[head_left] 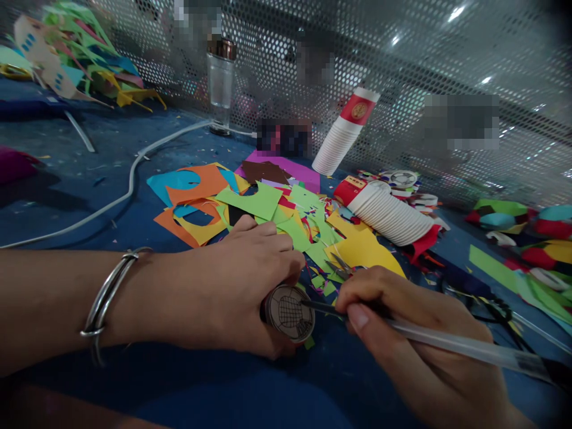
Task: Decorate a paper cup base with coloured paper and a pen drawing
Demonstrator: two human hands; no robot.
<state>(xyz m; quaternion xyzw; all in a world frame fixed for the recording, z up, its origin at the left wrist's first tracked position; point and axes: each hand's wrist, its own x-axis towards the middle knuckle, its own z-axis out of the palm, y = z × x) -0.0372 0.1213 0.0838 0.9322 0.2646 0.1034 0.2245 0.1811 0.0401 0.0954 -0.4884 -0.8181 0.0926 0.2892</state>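
Observation:
My left hand [250, 286], with a silver bangle on the wrist, is closed around a small round piece [288, 311]. Its pale, flat face is turned up and carries black drawn lines, part of them a grid. The hand hides its sides. My right hand [411, 339] grips a pen [440, 338] with a translucent barrel, its dark tip at the right edge of that face. Just beyond the right fingers, scissor blades [340, 267] show; their handles are hidden.
Coloured paper scraps [250, 202] lie beyond my hands. Stacked paper cups [388, 211] lie on their side, and another stack [344, 131] leans at the perforated screen [268, 65]. A glass bottle [220, 86] stands behind a white cable [131, 185] on the blue table [111, 220].

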